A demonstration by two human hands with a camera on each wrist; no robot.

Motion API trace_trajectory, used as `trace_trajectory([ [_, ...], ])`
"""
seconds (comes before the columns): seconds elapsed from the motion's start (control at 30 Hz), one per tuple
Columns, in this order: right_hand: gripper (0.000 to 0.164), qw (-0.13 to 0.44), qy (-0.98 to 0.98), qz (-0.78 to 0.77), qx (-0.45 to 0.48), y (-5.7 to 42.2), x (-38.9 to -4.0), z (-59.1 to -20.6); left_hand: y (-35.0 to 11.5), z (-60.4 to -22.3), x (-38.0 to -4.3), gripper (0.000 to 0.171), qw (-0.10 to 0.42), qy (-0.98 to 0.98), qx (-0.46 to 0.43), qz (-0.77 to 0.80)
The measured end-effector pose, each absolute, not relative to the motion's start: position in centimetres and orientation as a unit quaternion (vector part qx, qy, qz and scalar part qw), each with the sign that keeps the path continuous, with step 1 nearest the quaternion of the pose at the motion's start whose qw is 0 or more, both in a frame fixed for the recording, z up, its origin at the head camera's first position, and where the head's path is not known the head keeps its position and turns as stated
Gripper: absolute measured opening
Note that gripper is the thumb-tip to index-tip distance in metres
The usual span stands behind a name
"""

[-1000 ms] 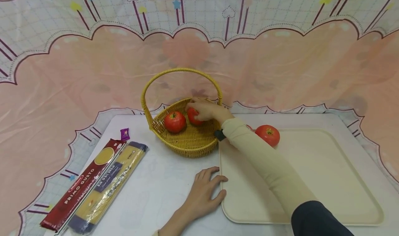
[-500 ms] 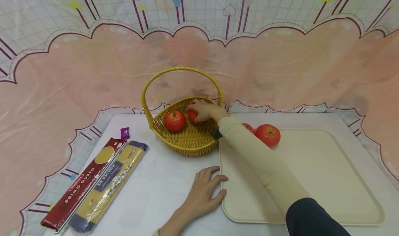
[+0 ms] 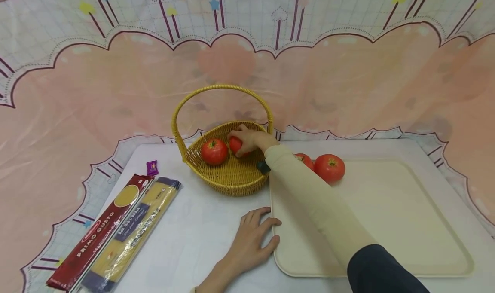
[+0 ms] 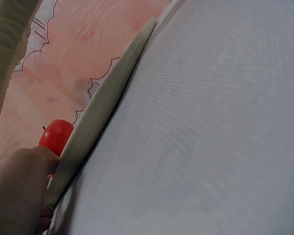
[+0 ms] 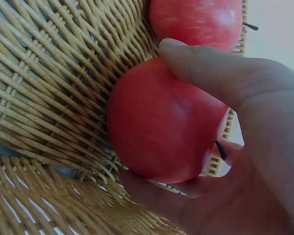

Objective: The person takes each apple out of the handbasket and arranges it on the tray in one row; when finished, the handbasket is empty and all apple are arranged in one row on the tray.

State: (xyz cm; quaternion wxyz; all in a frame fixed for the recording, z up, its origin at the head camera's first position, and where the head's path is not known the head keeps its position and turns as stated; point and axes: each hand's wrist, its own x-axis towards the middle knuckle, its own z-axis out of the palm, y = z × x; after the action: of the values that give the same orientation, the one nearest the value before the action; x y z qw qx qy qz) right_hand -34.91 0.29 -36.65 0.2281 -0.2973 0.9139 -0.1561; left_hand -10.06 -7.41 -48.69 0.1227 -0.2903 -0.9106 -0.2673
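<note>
A yellow wicker basket (image 3: 236, 185) with a tall handle holds two red apples. My right hand (image 3: 253, 139) reaches into it and grips one apple (image 5: 161, 122), thumb on one side and fingers curled round the other. The apple's dark stem points toward my palm in the right wrist view. Just to its left in the basket lies the other apple (image 3: 214, 151). My left hand (image 3: 251, 237) rests at the left edge of a cream tray (image 3: 386, 224), fingers spread and touching the rim. Two more apples (image 3: 329, 168) sit at the tray's back left, one partly behind my right sleeve.
On the left of the white table (image 3: 185, 241) lie a red spaghetti pack (image 3: 100, 233) and a yellow and blue pasta pack (image 3: 133, 237), side by side. A small purple wrapped candy (image 3: 152, 168) is behind them. A patterned cloth (image 3: 348, 86) hangs behind the table.
My right hand stays on the apple in the basket; its forearm has shifted slightly left, exposing more of the partly covered apple on the tray. My left hand remains at the tray edge.
</note>
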Motion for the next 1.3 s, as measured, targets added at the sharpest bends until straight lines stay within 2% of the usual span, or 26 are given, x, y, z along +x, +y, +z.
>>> trace_trajectory([
  [0.33, 0.065, 0.228, 0.915, -0.162, -0.292, 0.2, -34.8, -36.6, -7.5, -48.5, -10.0, 0.025, 0.113, -0.913, -0.284, -0.271],
  [1.3, 0.064, 0.156, 0.92, -0.196, -0.302, 0.9, -33.2, -35.7, -7.5, -48.4, -10.0, 0.025, 0.098, -0.914, -0.278, -0.279],
])
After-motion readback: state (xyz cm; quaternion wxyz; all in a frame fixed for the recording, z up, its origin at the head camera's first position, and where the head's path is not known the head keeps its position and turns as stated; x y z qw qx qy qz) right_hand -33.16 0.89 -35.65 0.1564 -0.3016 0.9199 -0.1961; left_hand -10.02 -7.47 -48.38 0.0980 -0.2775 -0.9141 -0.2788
